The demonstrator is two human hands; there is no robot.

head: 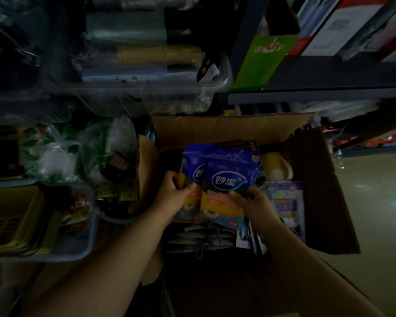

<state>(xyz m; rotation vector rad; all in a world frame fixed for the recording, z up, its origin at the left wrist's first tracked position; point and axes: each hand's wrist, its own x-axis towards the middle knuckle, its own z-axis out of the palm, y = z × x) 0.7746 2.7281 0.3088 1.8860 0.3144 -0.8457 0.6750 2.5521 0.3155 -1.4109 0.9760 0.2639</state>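
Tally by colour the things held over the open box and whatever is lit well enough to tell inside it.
Blue sponge packs, one each in the left hand and right hand: 2
Purple packet: 1
Pale yellow item: 1
Total: 4; the darker things in the cardboard box are too dim to count.

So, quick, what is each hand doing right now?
The left hand grips the left blue sponge pack above the cardboard box.
The right hand grips the right blue sponge pack.
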